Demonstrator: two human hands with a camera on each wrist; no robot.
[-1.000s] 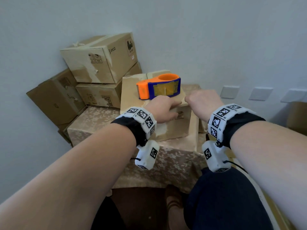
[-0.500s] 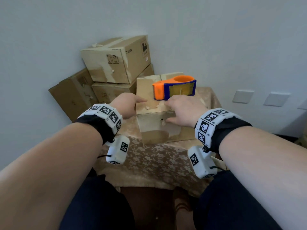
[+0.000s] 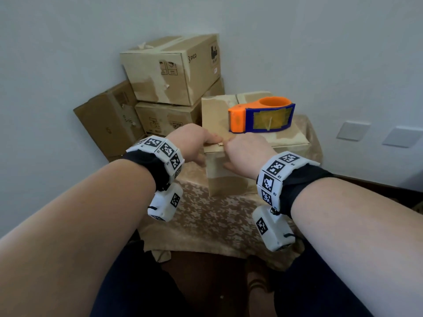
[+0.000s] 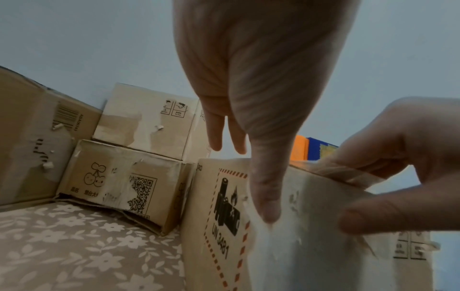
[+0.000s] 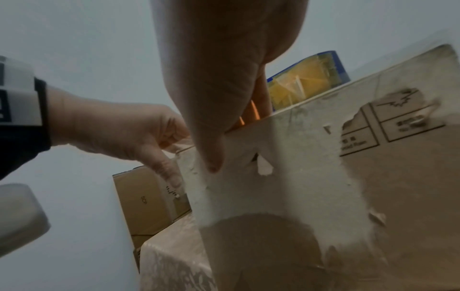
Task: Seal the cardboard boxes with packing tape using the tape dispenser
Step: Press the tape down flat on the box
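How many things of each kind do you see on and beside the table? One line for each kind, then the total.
Cardboard boxes: 4 (front box, top box, box under it, leaning box)
Tape dispensers: 1 (tape dispenser, lying on the front box)
Hands: 2 (left hand, right hand, both on the front box)
Total: 7

Cloth-covered table carries cardboard box; box stack seemingly partly on it.
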